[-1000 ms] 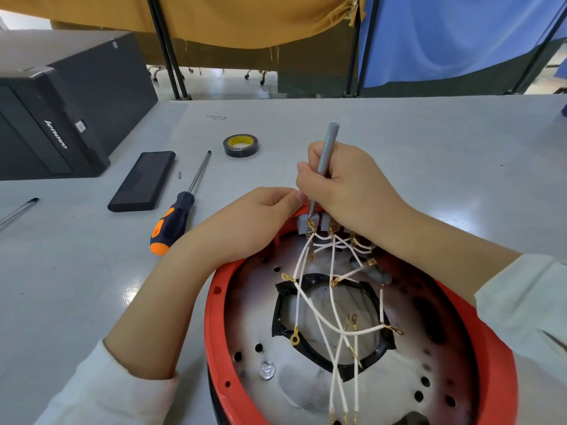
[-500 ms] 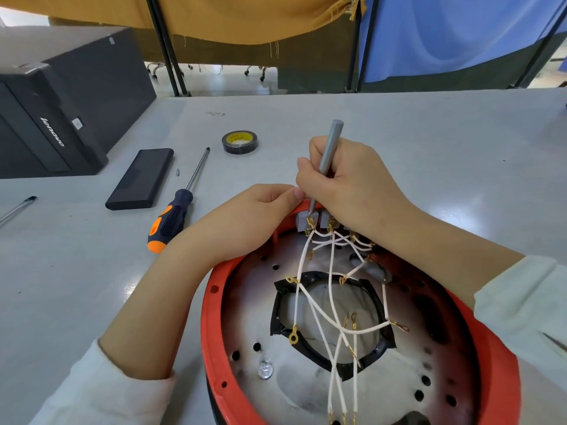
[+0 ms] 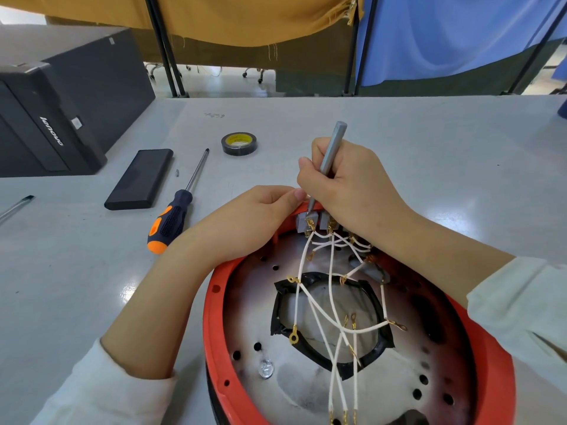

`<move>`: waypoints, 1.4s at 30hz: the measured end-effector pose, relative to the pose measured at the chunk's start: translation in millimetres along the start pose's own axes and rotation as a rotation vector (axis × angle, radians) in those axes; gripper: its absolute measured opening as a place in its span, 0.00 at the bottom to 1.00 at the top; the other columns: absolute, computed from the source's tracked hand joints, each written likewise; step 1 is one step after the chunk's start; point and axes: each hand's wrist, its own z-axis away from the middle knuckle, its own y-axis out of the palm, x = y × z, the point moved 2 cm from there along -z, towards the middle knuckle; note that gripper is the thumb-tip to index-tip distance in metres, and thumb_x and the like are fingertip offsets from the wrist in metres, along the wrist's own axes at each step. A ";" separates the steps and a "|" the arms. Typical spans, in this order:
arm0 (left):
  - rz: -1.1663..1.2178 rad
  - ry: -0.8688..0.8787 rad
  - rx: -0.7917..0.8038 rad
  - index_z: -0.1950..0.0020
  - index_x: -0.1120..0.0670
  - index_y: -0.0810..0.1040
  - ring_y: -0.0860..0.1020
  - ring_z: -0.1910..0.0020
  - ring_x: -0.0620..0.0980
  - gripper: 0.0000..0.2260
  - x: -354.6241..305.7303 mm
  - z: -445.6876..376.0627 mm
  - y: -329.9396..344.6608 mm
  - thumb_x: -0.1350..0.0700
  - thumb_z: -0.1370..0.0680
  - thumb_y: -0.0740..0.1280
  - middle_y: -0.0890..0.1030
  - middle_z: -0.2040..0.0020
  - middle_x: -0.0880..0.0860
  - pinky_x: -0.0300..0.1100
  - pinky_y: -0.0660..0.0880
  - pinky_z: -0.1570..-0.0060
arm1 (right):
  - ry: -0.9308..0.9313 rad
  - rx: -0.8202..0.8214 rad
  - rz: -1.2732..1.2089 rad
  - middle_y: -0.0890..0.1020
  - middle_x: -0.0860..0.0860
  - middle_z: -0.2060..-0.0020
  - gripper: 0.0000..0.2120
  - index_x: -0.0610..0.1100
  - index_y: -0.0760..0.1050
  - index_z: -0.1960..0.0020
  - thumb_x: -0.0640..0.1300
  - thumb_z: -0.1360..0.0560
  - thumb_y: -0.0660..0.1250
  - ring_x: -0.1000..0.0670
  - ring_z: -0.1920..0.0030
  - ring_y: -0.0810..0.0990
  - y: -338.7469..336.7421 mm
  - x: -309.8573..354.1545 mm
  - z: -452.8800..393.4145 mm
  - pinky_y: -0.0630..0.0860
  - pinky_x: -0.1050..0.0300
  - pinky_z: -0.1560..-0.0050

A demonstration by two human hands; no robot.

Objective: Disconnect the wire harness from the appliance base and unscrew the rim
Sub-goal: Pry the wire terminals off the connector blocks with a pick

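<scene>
A person works over an upturned appliance base [image 3: 245,326] that sits at the near edge of a grey table [image 3: 429,148], its orange rim [image 3: 211,317] circling a scorched metal plate pierced with round holes. The right hand [image 3: 346,185] is curled around a slim grey tool [image 3: 331,151], held nearly upright like a pen, with its tip pressed down at the grey terminal block [image 3: 303,223] on the far side of the rim. The left hand [image 3: 245,219] rests on the rim just beside that block, fingers curled over the edge, its fingertips [image 3: 299,194] close to the tool's tip; whether it pinches anything there cannot be told. The wire harness [image 3: 322,302], a bundle of white leads ending in gold ring and spade lugs, fans from the block across a central opening edged with black tape [image 3: 306,345]. On the table to the left lie an orange-and-black screwdriver [image 3: 171,219], a flat black case [image 3: 141,179], a roll of black tape with a yellow core [image 3: 238,143] and the tip of another tool [image 3: 17,205]. A black computer tower [image 3: 58,118] stands at the far left, with yellow and blue curtains [image 3: 445,32] hanging behind.
</scene>
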 end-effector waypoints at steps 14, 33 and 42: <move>0.007 0.019 0.003 0.45 0.53 0.80 0.75 0.51 0.50 0.19 0.9 -1.0 -0.2 0.44 0.19 0.53 0.78 0.43 0.63 0.56 0.66 0.35 | 0.013 0.016 -0.016 0.68 0.58 0.79 0.21 0.48 0.59 0.71 0.37 0.25 0.64 0.56 0.74 0.70 1.1 -1.5 -0.2 0.64 0.70 0.71; -0.014 -0.027 -0.014 0.43 0.57 0.78 0.76 0.42 0.62 0.19 0.4 -1.7 -0.2 0.48 0.18 0.53 0.77 0.42 0.65 0.57 0.69 0.37 | 0.280 0.228 0.095 0.66 0.57 0.86 0.19 0.45 0.61 0.76 0.39 0.29 0.63 0.58 0.80 0.64 7.3 -8.3 -25.3 0.60 0.69 0.79; -0.004 -0.027 -0.030 0.44 0.52 0.80 0.78 0.48 0.52 0.17 0.4 -1.6 -0.3 0.47 0.18 0.53 0.82 0.47 0.55 0.49 0.67 0.35 | 0.260 0.177 0.096 0.64 0.55 0.82 0.17 0.43 0.61 0.73 0.40 0.28 0.63 0.55 0.77 0.64 4.9 -5.4 -20.5 0.63 0.61 0.74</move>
